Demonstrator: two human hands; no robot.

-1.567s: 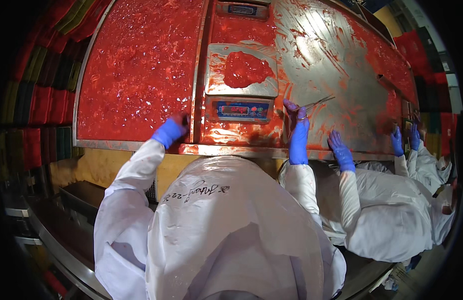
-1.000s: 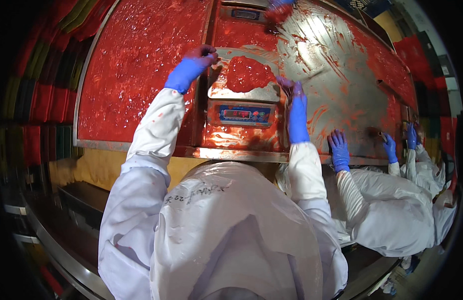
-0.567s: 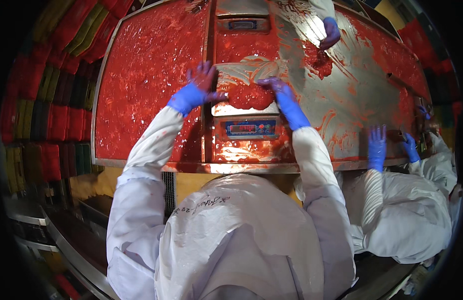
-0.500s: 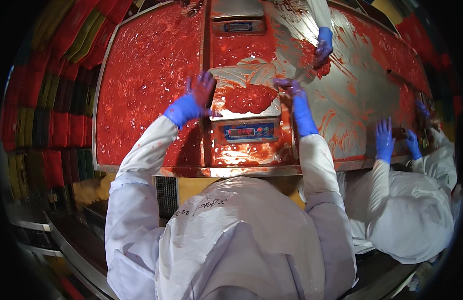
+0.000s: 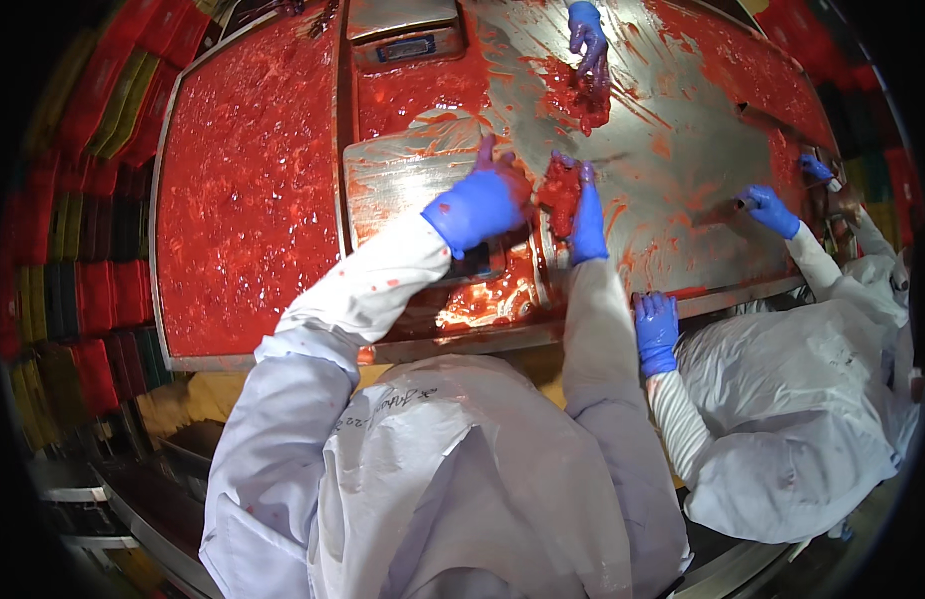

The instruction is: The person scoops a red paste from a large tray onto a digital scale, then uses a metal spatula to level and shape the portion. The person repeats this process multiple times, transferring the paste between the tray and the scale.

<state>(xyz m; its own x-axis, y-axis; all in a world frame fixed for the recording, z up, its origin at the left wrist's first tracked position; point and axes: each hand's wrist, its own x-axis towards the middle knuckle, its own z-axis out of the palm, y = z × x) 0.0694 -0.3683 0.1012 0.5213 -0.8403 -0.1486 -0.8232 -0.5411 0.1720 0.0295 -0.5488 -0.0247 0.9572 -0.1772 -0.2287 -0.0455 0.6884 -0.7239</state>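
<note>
My left gloved hand (image 5: 474,210), blue and red-smeared, reaches over the right edge of the steel scale plate (image 5: 392,170), fingers apart and somewhat blurred. Just right of it my right hand (image 5: 577,210) holds a lump of wet red pulp (image 5: 556,192); a thin metal utensil sticks out rightward near its fingertips, its grip unclear. Red smears coat the plate, which carries no mound now. The scale's display is mostly hidden under my left hand and sleeve.
Red pulp fills the left tray (image 5: 243,200). A second scale (image 5: 407,45) sits farther back. A co-worker's hand (image 5: 590,50) hangs over pulp across the steel table (image 5: 682,180). Other workers' hands (image 5: 658,329) are at the right. Stacked colored crates (image 5: 108,309) line the left.
The red mound has left the scale plate and is now between my hands at its right. My left hand has swung rightward across the plate; the co-worker's hand opposite has shifted left and back.
</note>
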